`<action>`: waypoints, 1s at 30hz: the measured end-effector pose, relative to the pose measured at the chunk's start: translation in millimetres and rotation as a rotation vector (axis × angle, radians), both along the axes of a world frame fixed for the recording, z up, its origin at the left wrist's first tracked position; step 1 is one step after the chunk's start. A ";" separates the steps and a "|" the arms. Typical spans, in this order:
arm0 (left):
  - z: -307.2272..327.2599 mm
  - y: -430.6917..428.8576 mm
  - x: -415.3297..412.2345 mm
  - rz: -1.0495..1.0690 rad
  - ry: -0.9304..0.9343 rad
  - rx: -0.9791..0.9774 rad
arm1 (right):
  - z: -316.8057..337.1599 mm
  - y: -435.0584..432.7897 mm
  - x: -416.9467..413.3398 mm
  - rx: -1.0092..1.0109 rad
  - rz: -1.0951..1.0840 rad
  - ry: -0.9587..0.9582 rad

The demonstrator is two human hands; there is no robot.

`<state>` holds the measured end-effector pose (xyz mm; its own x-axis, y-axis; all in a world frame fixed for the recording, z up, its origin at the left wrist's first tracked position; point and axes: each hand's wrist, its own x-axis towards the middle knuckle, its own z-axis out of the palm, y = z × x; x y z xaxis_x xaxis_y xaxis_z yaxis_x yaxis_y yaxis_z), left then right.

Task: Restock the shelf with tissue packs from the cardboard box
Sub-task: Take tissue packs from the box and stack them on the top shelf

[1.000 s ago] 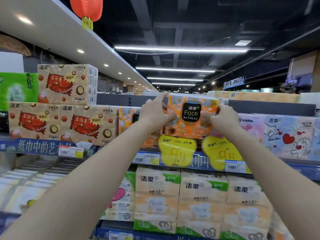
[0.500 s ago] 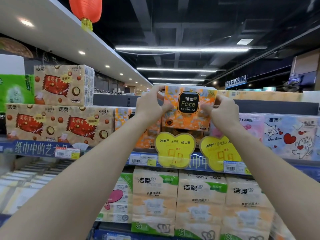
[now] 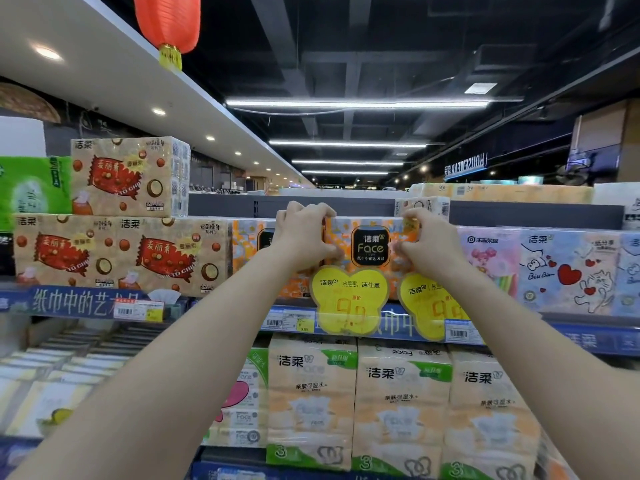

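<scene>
Curling their fingers round the orange tissue pack, left hand and right hand hold it

The tissue pack is standing between the fingers of the left hand and those of the right hand, in line with the row on the shelf. Left of the left fingers, a neighbour pack is standing. Right of the right fingers, further packs are standing. Below the fingers, two price cards are hanging, with lower packs standing under them.
</scene>
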<state>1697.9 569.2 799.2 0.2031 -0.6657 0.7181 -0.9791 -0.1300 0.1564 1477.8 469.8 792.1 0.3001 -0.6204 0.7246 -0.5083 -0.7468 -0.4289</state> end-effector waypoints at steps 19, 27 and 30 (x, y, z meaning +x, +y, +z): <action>-11.0 3.1 5.6 -0.001 -0.082 0.004 | -20.2 -2.9 15.9 0.006 -0.080 -0.024; -20.5 -0.3 0.3 0.064 -0.115 -0.044 | -22.7 2.5 22.6 0.021 -0.137 -0.002; -19.7 4.5 -0.4 0.024 -0.105 -0.011 | -21.3 4.2 20.6 0.044 -0.134 0.035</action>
<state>1697.5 573.6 779.6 0.1422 -0.6535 0.7434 -0.9868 -0.1523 0.0548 1498.4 474.0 770.8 0.2369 -0.6876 0.6864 -0.6174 -0.6521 -0.4401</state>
